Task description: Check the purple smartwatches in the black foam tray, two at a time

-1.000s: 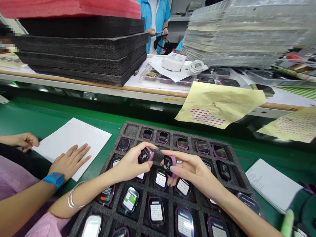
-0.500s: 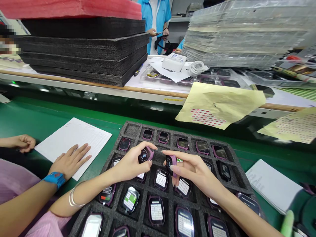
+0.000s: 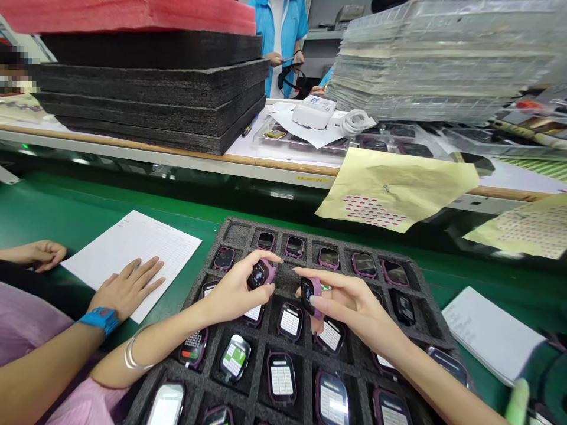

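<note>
1. Surface: green table mat in the foreground, and a raised white wood-edged shelf running across behind it.
2. On the shelf: a stack of black foam sheets topped with a red foam sheet on the left, and a stack of clear plastic blister trays on the right. A yellow sticker sheet with red dots hangs over the shelf edge.
3. A black foam compartment tray sits centre on the table, filled with small purple-cased smartwatch bodies, one per pocket; several screens are lit.
4. Left hand pinches one purple smartwatch body, lifted above the tray's second row.
5. Right hand pinches a second purple watch body just beside the first; the two are close but not touching.
6. Count: two watches held. The back row shows six filled pockets and one empty at its left corner. The near rows are cut off by the frame.
7. Left of the tray: a white printed form sheet with a co-worker's hand wearing a blue wristband flat on it.
8. Right of the tray: a white paper pad. There is open green mat beyond the tray's far edge.
</note>
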The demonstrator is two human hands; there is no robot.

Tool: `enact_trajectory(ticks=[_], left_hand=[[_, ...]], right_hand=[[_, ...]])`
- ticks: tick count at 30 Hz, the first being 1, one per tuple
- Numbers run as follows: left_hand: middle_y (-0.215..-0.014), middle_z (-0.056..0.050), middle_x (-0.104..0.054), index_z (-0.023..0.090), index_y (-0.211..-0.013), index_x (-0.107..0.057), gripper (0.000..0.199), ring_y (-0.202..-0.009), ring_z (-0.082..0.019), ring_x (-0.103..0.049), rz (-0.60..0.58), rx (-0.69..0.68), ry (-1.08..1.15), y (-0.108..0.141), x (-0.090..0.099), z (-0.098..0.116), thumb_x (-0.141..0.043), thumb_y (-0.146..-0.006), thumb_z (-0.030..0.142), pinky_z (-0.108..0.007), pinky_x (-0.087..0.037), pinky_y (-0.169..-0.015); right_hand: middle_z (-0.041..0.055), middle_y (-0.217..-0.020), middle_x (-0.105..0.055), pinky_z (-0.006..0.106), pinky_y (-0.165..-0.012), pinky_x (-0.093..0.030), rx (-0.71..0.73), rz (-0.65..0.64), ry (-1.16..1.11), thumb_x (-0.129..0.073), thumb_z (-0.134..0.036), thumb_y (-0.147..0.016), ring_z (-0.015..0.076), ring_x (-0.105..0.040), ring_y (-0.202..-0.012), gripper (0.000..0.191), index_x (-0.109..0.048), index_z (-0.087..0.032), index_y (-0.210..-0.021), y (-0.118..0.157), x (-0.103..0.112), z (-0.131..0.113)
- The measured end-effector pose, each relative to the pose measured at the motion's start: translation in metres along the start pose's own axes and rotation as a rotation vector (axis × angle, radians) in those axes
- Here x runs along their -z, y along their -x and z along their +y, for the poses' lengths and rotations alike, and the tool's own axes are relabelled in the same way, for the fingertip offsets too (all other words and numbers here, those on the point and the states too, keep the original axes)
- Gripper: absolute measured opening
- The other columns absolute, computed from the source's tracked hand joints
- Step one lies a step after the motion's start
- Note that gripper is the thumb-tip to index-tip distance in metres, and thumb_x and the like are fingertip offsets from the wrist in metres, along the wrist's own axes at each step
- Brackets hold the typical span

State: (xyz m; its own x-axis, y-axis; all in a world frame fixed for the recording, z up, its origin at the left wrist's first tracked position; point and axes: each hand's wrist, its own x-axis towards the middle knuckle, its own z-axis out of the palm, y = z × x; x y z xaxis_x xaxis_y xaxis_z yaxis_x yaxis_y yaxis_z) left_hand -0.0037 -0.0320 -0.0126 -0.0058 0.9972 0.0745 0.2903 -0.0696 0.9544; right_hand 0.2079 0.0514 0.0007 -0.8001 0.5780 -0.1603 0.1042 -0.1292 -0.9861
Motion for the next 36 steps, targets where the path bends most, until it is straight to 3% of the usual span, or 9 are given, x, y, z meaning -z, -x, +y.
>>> enact_trajectory(ticks=[13, 17, 24, 28, 32, 36], left_hand=[[-0.087, 0.001, -0.055, 0.021, -0.110, -0.055, 0.034, -0.083, -0.015, -0.054, 0.009, -0.036, 0.020, 0.003, 0.002, 0.000, -0.056, -0.077, 0.013, -0.027, -0.042, -0.079], [-0.088, 0.001, -0.053, 0.023, -0.119, -0.050, 0.040, -0.071, -0.012, -0.051, 0.032, 0.018, 0.058, 0.005, 0.002, 0.001, -0.056, -0.081, 0.018, -0.025, -0.043, -0.069], [-0.089, 0.001, -0.051, 0.022, -0.118, -0.049, 0.039, -0.058, -0.007, -0.046, -0.013, 0.095, 0.139, 0.002, -0.001, -0.006, -0.057, -0.080, 0.018, -0.020, -0.041, -0.053], [-0.088, -0.001, -0.054, 0.020, -0.125, -0.042, 0.054, -0.065, -0.011, -0.055, -0.077, 0.178, 0.365, -0.003, -0.004, -0.003, -0.062, -0.075, 0.019, -0.025, -0.047, -0.059], [-0.087, -0.004, -0.062, 0.015, -0.122, -0.044, 0.052, -0.072, -0.015, -0.062, -0.091, 0.253, 0.521, -0.006, -0.005, 0.006, -0.057, -0.072, 0.013, -0.031, -0.051, -0.070], [-0.090, -0.006, -0.065, 0.014, -0.118, -0.045, 0.049, -0.077, -0.017, -0.064, -0.091, 0.268, 0.575, -0.006, -0.005, 0.009, -0.057, -0.071, 0.012, -0.033, -0.052, -0.072]], right_hand=[[0.0003, -0.059, -0.065, 0.024, -0.055, -0.051, 0.002, 0.028, 0.001, -0.068, -0.032, -0.084, 0.0152, -0.064, -0.053, 0.044, -0.062, -0.015, -0.124, 0.002, -0.003, 0.000], [0.0009, -0.061, -0.066, 0.024, -0.056, -0.050, -0.004, 0.015, 0.001, -0.068, -0.032, -0.084, 0.0150, -0.064, -0.055, 0.046, -0.060, -0.015, -0.126, 0.003, -0.002, -0.001], [0.0024, -0.065, -0.067, 0.028, -0.060, -0.052, -0.016, -0.026, -0.044, -0.065, -0.029, -0.087, 0.0167, -0.065, -0.058, 0.049, -0.053, -0.013, -0.132, 0.002, -0.001, 0.002], [0.0051, -0.079, -0.068, 0.029, -0.058, -0.054, 0.002, -0.042, -0.135, -0.063, -0.028, -0.087, 0.0175, -0.066, -0.062, 0.047, -0.051, -0.013, -0.131, -0.002, 0.000, 0.006], [0.0069, -0.090, -0.067, 0.027, -0.057, -0.054, 0.005, -0.057, -0.133, -0.064, -0.025, -0.087, 0.0148, -0.064, -0.062, 0.040, -0.054, -0.015, -0.125, -0.005, 0.002, 0.009], [0.0063, -0.091, -0.067, 0.025, -0.055, -0.054, 0.004, -0.003, -0.123, -0.065, -0.021, -0.085, 0.0139, -0.063, -0.062, 0.048, -0.049, -0.015, -0.130, -0.006, 0.001, 0.010]])
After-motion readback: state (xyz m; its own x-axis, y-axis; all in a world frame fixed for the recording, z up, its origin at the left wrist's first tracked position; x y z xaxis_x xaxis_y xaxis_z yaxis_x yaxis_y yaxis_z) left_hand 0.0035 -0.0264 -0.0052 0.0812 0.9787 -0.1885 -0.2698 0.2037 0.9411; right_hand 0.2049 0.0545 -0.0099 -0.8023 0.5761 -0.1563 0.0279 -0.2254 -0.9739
